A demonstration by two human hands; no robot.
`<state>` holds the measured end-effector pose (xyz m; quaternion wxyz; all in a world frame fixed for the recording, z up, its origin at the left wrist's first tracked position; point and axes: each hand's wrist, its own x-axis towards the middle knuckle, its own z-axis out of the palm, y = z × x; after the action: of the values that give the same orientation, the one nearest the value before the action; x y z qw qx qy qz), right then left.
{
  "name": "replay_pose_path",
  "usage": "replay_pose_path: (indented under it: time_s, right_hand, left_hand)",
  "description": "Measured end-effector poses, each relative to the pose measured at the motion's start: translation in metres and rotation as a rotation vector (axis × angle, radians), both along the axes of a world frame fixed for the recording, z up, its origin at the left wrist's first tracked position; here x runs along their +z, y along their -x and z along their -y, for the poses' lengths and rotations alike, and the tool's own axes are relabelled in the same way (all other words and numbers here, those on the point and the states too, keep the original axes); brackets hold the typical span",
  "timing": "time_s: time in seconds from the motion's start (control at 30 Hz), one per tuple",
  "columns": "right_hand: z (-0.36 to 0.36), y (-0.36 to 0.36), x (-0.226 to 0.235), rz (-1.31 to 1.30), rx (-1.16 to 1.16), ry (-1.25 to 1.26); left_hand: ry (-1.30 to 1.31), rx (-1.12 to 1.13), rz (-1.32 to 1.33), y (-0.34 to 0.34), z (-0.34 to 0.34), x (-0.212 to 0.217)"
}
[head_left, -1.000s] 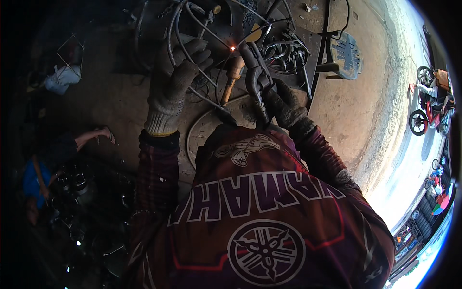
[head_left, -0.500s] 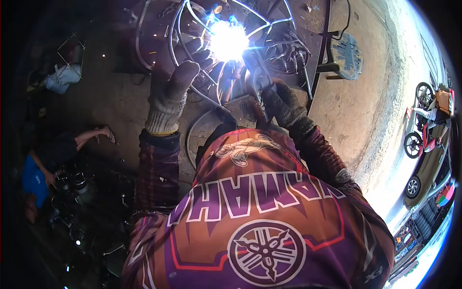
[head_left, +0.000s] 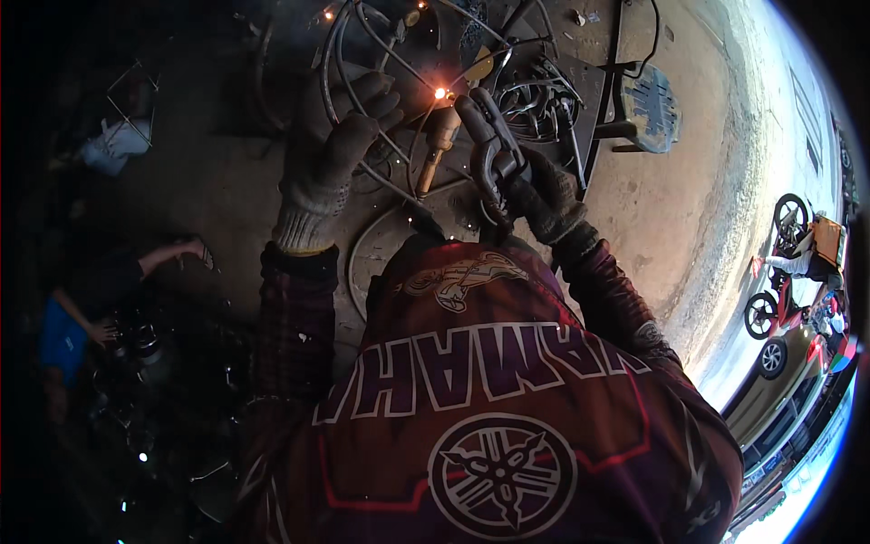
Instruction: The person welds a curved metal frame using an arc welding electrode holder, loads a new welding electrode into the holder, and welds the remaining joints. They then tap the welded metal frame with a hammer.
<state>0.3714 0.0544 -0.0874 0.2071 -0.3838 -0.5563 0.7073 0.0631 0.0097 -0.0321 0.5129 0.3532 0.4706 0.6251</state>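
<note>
Holding a dark, plier-like tool (head_left: 506, 163) in the gloved right hand (head_left: 542, 195), fingers closed round its near right part; pointing the tool's far end to just beside a small orange glow (head_left: 441, 93); setting the gloved left hand (head_left: 331, 150) against the curved rods of a metal frame (head_left: 410, 65), thumb and fingers apart around a rod; cannot tell how firmly gripped there; spread between the hands and beyond their far side, that same frame, with the glow near its crossing rods; too bright to tell exactly what is touching at that spot; just near of the glow, between the hands, a brown handle-shaped piece (head_left: 441, 138), narrow end toward the near side; right of the glow, a tangle of metal rods (head_left: 535, 107) on a dark tabletop (head_left: 594, 86); farther right, a blue-grey chair (head_left: 651, 109); well to the left, a person in blue (head_left: 63, 331).
</note>
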Motion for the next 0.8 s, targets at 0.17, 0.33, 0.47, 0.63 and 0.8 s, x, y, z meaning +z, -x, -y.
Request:
replay_pose_path:
  time_s: [0.17, 0.33, 0.47, 0.63, 0.8]
  right_hand:
    - [-0.01, -0.004, -0.005, 0.121, 0.091, -0.009]
    - [-0.019, -0.004, -0.013, 0.078, 0.093, 0.005]
    - [-0.026, -0.005, -0.026, 0.077, 0.075, -0.178]
    - [-0.034, -0.002, -0.016, 0.405, 0.218, -0.567]
    - [-0.019, 0.009, -0.002, 0.515, 0.218, -0.608]
  left_hand:
    - [0.025, 0.006, 0.006, -0.005, -0.008, 0.003]
    - [0.026, -0.002, 0.011, -0.008, -0.017, 0.001]
    - [0.022, 0.009, 0.006, -0.013, -0.022, 0.007]
    - [0.053, 0.035, 0.057, -0.013, -0.026, 0.005]
    - [0.072, 0.014, 0.018, -0.009, -0.014, 0.014]
